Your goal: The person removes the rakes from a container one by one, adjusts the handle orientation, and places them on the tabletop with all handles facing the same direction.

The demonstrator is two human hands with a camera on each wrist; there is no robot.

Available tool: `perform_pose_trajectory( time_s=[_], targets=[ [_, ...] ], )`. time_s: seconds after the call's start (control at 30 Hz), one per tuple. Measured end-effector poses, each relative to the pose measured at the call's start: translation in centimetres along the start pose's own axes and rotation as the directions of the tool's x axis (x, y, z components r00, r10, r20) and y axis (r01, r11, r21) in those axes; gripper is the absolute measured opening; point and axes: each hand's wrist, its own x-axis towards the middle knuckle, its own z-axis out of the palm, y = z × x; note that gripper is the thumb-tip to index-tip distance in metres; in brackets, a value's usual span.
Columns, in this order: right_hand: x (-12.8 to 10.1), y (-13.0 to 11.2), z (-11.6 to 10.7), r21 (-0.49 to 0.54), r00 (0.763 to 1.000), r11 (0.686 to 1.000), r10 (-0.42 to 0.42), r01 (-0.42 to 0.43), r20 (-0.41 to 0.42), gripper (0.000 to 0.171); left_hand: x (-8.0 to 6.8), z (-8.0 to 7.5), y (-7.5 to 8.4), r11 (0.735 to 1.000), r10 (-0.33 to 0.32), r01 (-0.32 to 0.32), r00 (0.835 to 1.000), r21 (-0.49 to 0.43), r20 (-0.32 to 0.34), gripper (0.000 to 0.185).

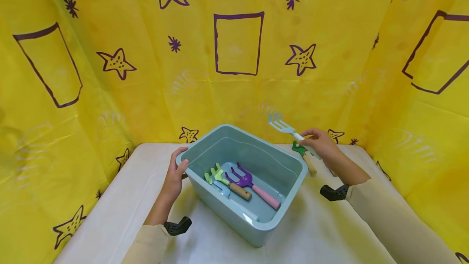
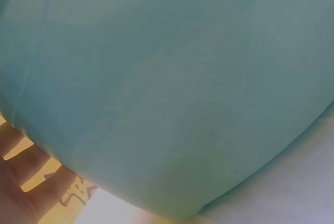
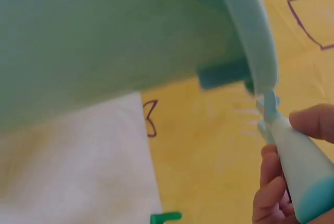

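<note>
We see, in the head view, a blue-green tub (image 1: 234,223) on a white table (image 1: 110,199), its long side running from ten o'clock to four o'clock. Our left hand (image 1: 175,174) grips the tub's rim at nine o'clock, thumb over the edge; in the left wrist view the fingers (image 2: 28,164) lie slightly apart against the tub's outside. At two o'clock from the tub, our right hand (image 1: 322,144) pinches the pale handle of a light blue fork (image 1: 283,125), with the thumb on one side and the curled fingers (image 3: 269,195) on the other. The fork is in the air beyond the tub's far rim, its prongs towards ten o'clock. Inside the tub lie a light green fork (image 1: 239,191) with a wooden handle, a purple fork (image 1: 242,178) with a pink handle at its three o'clock, and a light blue tool (image 1: 242,207) along the near wall, partly under the green one. Just below our right hand, a green-headed tool (image 1: 309,163) with a wooden handle lies on the table. Yellow cloth (image 1: 234,101) with purple drawings hangs at twelve o'clock.
</note>
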Motion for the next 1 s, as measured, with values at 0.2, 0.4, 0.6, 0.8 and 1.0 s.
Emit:
perform_pose_trajectory(
  time_s=[0.2,0.4,0.6,0.8,1.0],
  targets=[
    [-1.0,2.0,-0.9,-0.014,0.998,1.0,0.003,-0.004,-0.063,0.042,0.4,-0.2,-1.6,1.0,0.018,-0.018,1.0,0.011,-0.014,0.048],
    [-1.9,4.5,-1.9,-0.117,0.993,0.993,-0.014,0.001,-0.117,0.042,0.5,-0.1,-1.8,0.999,0.039,-0.039,0.999,0.012,-0.01,0.047],
    [-2.8,7.0,-2.8,-0.21,0.983,0.978,-0.059,0.022,-0.172,0.039,0.5,0.0,-1.8,0.999,0.042,-0.042,0.999,0.008,-0.007,0.047],
    [-3.4,9.2,-4.1,-0.266,0.982,0.964,-0.062,0.013,-0.178,0.041,0.5,-0.1,-1.9,0.998,0.058,-0.058,0.998,0.005,-0.009,0.046],
    [-3.5,11.7,-5.5,-0.285,0.976,0.958,-0.033,-0.031,-0.217,0.041,0.3,-0.1,-1.3,0.999,0.045,-0.045,0.999,0.008,0.0,0.047]
  ],
)
